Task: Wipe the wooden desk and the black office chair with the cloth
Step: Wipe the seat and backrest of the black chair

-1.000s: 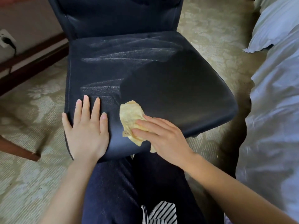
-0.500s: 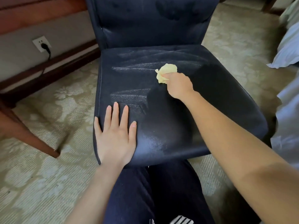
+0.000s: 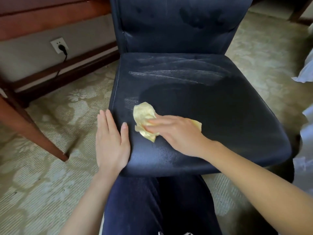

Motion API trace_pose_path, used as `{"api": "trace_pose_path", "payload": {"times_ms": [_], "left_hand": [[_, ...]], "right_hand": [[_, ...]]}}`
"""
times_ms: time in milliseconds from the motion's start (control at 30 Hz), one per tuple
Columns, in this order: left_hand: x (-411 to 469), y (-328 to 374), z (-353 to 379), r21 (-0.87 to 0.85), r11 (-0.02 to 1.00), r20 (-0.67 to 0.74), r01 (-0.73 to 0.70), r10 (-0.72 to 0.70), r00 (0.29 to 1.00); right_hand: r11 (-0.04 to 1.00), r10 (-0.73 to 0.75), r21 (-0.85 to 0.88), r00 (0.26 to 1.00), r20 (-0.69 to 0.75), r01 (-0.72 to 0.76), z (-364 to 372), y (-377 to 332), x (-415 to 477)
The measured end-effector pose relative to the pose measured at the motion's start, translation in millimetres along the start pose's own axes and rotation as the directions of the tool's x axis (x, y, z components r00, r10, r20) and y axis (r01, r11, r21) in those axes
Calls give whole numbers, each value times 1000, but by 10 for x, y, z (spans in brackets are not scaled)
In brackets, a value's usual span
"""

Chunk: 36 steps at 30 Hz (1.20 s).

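The black office chair [image 3: 220, 102] fills the middle of the view, its seat streaked with pale dusty marks near the back. A crumpled yellow cloth [image 3: 144, 116] lies on the seat's front left part. My right hand [image 3: 177, 134] lies flat on the cloth with straight fingers and presses it onto the seat. At the seat's front left corner my left hand [image 3: 111, 141] rests flat, fingers straight and partly over the edge. The wooden desk shows only as a leg [image 3: 25, 126] and an upper edge at the left.
Patterned beige carpet [image 3: 42, 184] surrounds the chair. A wall socket with a black plug [image 3: 59, 46] sits low on the left wall above a dark baseboard. White bedding [image 3: 306, 73] is at the right edge. My dark trousers are at the bottom centre.
My right hand has drawn the cloth from the back middle of the seat to its front left, and its fingers now lie flat. My left hand slid slightly left toward the seat edge.
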<state>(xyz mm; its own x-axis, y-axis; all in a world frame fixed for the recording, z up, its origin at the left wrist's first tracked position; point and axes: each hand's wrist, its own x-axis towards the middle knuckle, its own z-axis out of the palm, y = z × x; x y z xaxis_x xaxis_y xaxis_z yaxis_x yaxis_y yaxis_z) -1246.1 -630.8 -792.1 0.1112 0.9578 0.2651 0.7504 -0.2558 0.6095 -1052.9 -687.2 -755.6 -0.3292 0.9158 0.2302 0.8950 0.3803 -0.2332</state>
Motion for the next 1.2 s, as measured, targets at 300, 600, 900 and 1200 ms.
{"api": "trace_pose_path", "payload": {"times_ms": [300, 600, 900, 1200], "left_hand": [[27, -57, -30, 32, 999, 103, -5, 1, 995], [121, -172, -37, 43, 999, 114, -32, 27, 993], [213, -228, -58, 59, 998, 124, -14, 7, 992], [292, -249, -99, -13, 999, 90, -31, 32, 995]], "right_hand": [[983, 49, 175, 998, 50, -57, -294, 473, -351], [947, 320, 9, 945, 65, -321, -179, 844, 636], [963, 260, -91, 964, 59, -255, 131, 416, 1533], [982, -63, 184, 990, 126, 39, 91, -208, 904]]}}
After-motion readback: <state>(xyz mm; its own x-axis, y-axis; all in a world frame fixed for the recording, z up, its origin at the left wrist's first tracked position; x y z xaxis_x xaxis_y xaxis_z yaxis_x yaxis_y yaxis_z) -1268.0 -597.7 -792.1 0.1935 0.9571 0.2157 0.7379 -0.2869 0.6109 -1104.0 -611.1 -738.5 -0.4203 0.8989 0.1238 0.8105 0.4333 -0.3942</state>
